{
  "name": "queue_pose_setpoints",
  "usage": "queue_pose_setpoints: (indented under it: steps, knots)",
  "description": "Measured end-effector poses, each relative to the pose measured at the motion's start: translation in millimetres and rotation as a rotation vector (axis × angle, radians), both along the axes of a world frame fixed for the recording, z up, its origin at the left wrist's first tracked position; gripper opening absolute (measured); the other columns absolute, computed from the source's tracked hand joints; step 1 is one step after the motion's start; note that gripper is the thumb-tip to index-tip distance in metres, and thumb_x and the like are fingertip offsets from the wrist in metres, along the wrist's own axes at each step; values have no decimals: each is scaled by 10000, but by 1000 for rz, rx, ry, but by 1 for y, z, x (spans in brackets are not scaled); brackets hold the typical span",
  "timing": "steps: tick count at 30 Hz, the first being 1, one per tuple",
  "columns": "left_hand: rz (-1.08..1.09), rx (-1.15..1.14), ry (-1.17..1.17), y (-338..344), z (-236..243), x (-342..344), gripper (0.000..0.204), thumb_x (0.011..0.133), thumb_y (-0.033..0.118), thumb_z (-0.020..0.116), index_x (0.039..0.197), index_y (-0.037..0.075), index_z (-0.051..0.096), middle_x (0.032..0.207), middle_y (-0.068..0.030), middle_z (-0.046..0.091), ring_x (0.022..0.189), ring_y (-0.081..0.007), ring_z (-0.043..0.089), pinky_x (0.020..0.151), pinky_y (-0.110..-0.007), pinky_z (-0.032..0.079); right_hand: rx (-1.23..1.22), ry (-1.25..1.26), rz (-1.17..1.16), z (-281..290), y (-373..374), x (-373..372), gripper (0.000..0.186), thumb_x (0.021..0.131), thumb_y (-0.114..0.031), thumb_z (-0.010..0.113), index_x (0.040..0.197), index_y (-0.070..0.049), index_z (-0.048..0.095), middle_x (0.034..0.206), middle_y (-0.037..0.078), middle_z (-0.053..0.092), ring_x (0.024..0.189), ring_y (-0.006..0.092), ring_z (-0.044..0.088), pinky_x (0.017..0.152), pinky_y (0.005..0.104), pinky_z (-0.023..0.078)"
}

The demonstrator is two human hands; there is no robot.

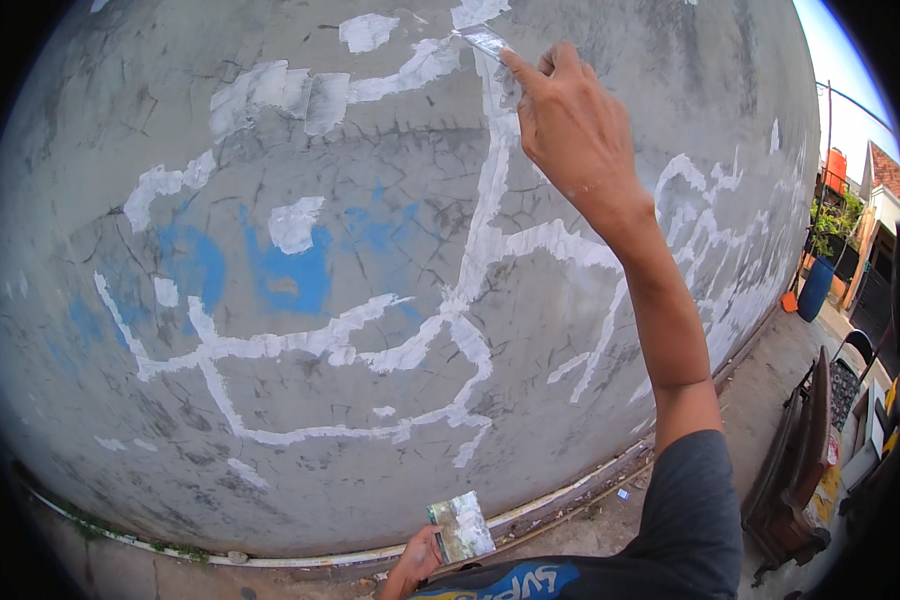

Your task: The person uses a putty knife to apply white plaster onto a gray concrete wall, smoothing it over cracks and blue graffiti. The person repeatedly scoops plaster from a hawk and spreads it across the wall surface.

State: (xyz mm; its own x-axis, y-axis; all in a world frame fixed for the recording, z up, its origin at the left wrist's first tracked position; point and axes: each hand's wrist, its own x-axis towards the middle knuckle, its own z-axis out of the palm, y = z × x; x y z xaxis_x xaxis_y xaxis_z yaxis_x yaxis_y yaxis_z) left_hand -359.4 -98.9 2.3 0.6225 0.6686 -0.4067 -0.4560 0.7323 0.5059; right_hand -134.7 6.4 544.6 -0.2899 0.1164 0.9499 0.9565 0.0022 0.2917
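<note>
My right hand (582, 130) is raised high against the grey wall (370, 200), closed on a putty knife (484, 40). The knife's flat metal blade meets the upper end of a long vertical strip of white filler (485, 190). Low down near the wall's foot, my left hand (420, 556) grips a small flat rectangular board (462, 527) by its left edge. Whitish filler is smeared over the board. Branching white filler lines and patches follow cracks across the wall, and faded blue paint (295, 275) shows on its left half.
A pale pipe (360, 556) runs along the wall's base. Dark wooden furniture (795, 465) and other items stand on the ground at right. Farther back are a blue barrel (816, 289), green plants (834, 225) and a house with a brick-red roof (886, 170).
</note>
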Motion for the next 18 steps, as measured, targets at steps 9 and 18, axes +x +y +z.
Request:
queue_pose_setpoints:
  steps: [9,18]
  knots:
    - [-120,-19,-72,10,-43,-3,488,905,214,451,1332,-20,412,1272,-161,568,1158,-290,565,1013,-450,432,-213,-105,-258,8,-10,-19,357,815,-62,568,1161,-97,653,909,154,561,796,281,619,643,367,511]
    - [-165,33,-30,5,-8,2,470,915,204,429,1316,-41,420,1278,-167,560,1160,-288,562,1025,-437,420,-103,-49,-167,30,-16,-13,353,816,-73,555,1155,-85,652,889,154,550,767,296,614,628,378,505]
